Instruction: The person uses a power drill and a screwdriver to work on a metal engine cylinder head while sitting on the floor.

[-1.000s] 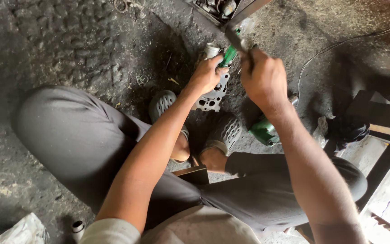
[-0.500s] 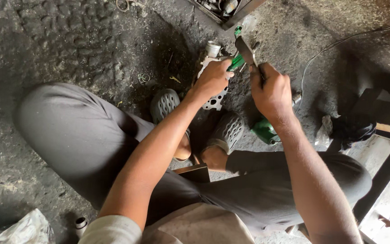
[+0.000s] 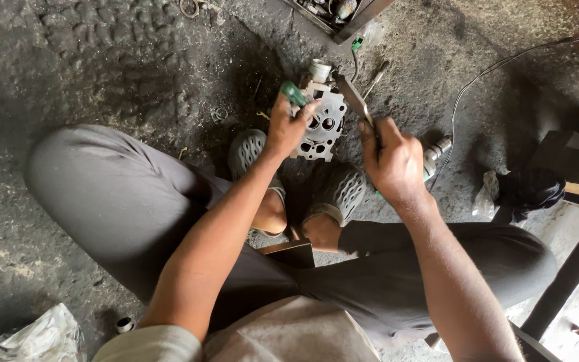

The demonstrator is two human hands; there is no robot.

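Note:
A grey cast metal engine part with round holes stands on the dirty ground between my feet, which are in grey perforated shoes. My left hand rests against its left side and grips a green-handled tool. My right hand is just right of the part and holds a flat metal blade, which slants up over the part's top right corner.
A dark tray of small parts lies at the top. A screwdriver and a thin cable lie beyond the part. A power tool sits by my right hand. Dark cloth, a plastic bag.
My right hand has drawn back to the right and lower with the flat blade. My left hand has shifted left on the part, with the green tool still in it.

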